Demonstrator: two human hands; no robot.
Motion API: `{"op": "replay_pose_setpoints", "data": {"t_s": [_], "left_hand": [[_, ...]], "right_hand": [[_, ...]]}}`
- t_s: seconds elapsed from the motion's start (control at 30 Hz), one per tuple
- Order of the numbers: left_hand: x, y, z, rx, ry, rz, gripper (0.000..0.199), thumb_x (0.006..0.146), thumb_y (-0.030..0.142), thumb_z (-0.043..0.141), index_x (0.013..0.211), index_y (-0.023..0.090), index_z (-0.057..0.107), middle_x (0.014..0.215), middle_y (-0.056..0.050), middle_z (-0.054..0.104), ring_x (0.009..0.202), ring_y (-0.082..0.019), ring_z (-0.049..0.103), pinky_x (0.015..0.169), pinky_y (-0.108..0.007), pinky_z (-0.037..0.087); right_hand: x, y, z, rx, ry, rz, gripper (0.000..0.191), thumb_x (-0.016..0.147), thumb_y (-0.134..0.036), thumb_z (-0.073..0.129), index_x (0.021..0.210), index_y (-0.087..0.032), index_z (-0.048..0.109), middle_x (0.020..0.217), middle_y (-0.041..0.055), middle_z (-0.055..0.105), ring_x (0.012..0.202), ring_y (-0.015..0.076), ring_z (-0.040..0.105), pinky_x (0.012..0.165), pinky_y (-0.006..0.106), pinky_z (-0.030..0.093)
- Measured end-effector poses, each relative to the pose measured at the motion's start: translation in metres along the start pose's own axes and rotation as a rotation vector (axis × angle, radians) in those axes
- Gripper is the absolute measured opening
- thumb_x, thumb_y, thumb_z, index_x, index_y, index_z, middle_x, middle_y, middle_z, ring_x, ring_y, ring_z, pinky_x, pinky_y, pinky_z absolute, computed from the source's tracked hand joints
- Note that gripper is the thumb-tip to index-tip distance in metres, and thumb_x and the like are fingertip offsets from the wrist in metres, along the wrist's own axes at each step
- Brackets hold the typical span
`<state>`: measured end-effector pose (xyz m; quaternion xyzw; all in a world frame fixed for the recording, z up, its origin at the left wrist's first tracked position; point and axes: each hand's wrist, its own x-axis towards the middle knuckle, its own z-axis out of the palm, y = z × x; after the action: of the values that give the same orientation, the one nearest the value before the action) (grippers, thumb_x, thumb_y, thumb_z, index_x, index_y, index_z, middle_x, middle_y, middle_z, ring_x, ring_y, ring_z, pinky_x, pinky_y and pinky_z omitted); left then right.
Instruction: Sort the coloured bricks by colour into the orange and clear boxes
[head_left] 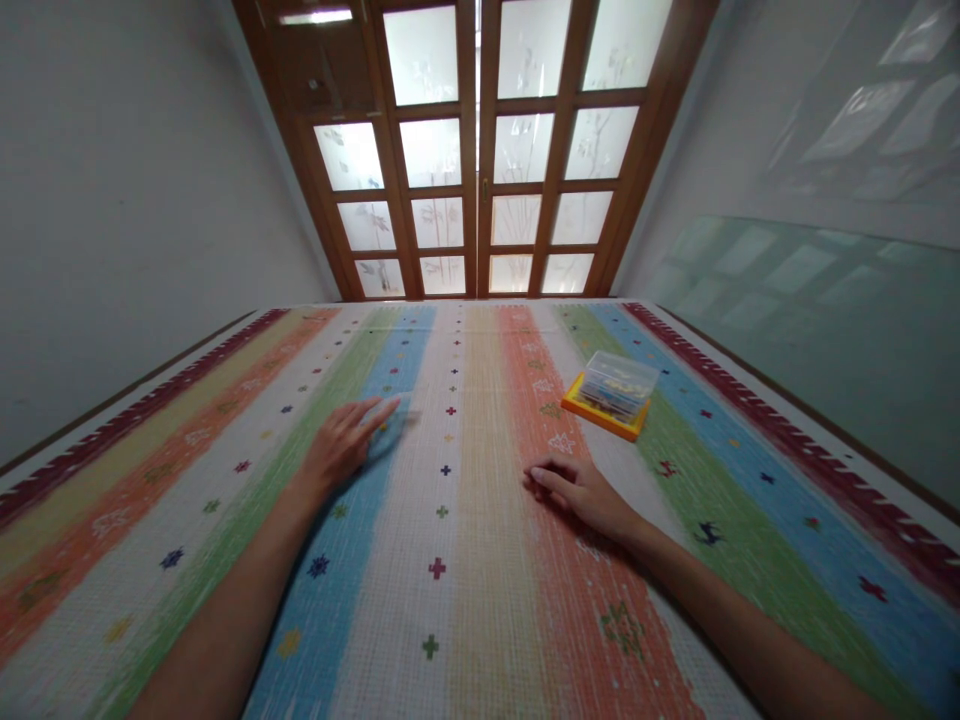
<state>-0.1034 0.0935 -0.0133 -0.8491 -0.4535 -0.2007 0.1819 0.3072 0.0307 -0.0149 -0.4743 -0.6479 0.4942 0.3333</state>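
Note:
My left hand (346, 440) rests over the green and blue stripes of the cloth, left of the middle. Its fingers are apart, pointing forward and right, and it holds nothing. My right hand (574, 488) is on the orange stripe, right of the middle, with its fingers curled together; whether anything small is between them is hidden. Beyond my right hand lies a yellow-orange case (600, 417) with a clear lid (622, 378) tilted up. Small items inside it are too small to tell. Neither hand touches the case.
A striped, patterned tablecloth (446, 520) covers the table. Wooden doors with glass panes (480, 150) stand at the far edge. White walls flank the table, and a pale green glass-like panel (817, 320) leans on the right.

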Motion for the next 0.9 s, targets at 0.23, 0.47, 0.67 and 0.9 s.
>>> {"op": "replay_pose_setpoints", "data": {"t_s": [0.23,0.47,0.67,0.9], "left_hand": [[0.0,-0.012,-0.029,0.076,-0.091,-0.596,0.064,0.093,0.031,0.056,0.155,0.019,0.05,0.135,-0.02,0.066,0.118,-0.037,0.068,0.098,-0.048,0.058],[0.001,-0.021,-0.059,0.087,-0.411,-0.851,0.06,0.097,0.046,0.052,0.143,0.008,0.061,0.129,-0.027,0.07,0.118,-0.041,0.07,0.099,-0.049,0.055],[-0.005,-0.027,-0.06,0.067,-0.564,-0.944,0.065,0.096,0.054,0.051,0.141,0.008,0.061,0.122,-0.027,0.076,0.114,-0.042,0.073,0.093,-0.047,0.057],[-0.011,-0.03,-0.065,0.099,-0.592,-0.976,0.063,0.094,0.055,0.054,0.14,0.013,0.066,0.126,-0.03,0.075,0.11,-0.048,0.073,0.085,-0.055,0.058]], "right_hand": [[0.001,0.003,-0.001,-0.007,0.002,-0.019,0.039,0.088,-0.059,0.065,0.086,-0.021,0.07,0.083,0.006,0.07,0.077,0.0198,0.063,0.073,0.033,0.049],[0.001,-0.001,0.0,-0.01,-0.012,-0.003,0.042,0.087,-0.063,0.064,0.086,-0.021,0.068,0.083,0.0058,0.069,0.077,0.0198,0.062,0.071,0.033,0.048],[0.0,-0.001,-0.001,-0.019,-0.019,0.005,0.042,0.088,-0.062,0.064,0.088,-0.021,0.07,0.085,0.0066,0.07,0.077,0.0205,0.063,0.069,0.033,0.048],[0.001,0.004,-0.001,-0.04,-0.005,-0.023,0.038,0.09,-0.059,0.063,0.087,-0.021,0.071,0.084,0.0068,0.071,0.078,0.0209,0.064,0.07,0.033,0.049]]}}
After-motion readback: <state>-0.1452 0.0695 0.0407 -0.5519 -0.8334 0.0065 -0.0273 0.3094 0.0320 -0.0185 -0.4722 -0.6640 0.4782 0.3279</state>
